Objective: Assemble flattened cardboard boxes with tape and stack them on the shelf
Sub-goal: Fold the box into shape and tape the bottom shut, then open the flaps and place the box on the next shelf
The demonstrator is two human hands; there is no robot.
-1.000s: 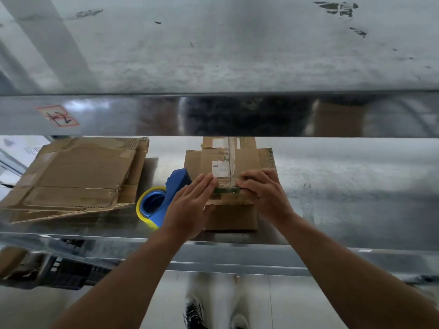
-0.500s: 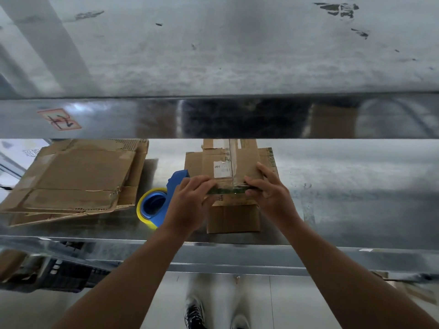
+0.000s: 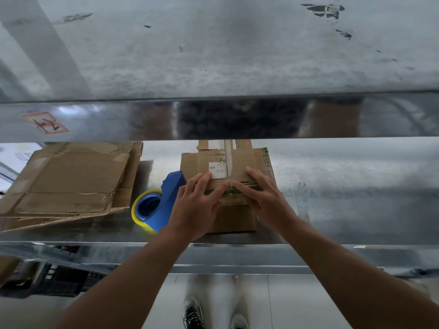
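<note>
A small cardboard box (image 3: 235, 162) with a white label and a strip of clear tape down its seam sits on the metal shelf (image 3: 344, 205). My left hand (image 3: 197, 203) and my right hand (image 3: 263, 193) both lie on its near top edge, fingers straight, pressing the tape end down; the fingertips almost meet at the seam. A blue tape dispenser (image 3: 164, 205) with a yellow-rimmed roll lies just left of the box, touching my left wrist. A pile of flattened cardboard boxes (image 3: 69, 181) lies at the shelf's left.
An upper metal shelf (image 3: 213, 117) hangs low over the box, hiding its far end. The shelf's front lip (image 3: 237, 255) runs across below my wrists. A dark crate (image 3: 54, 279) sits lower left. My shoes (image 3: 193, 314) stand on the floor below.
My left hand's fingers have straightened and slid right along the box's near edge. My right hand's fingers have slid left toward the seam, so the fingertips nearly meet.
</note>
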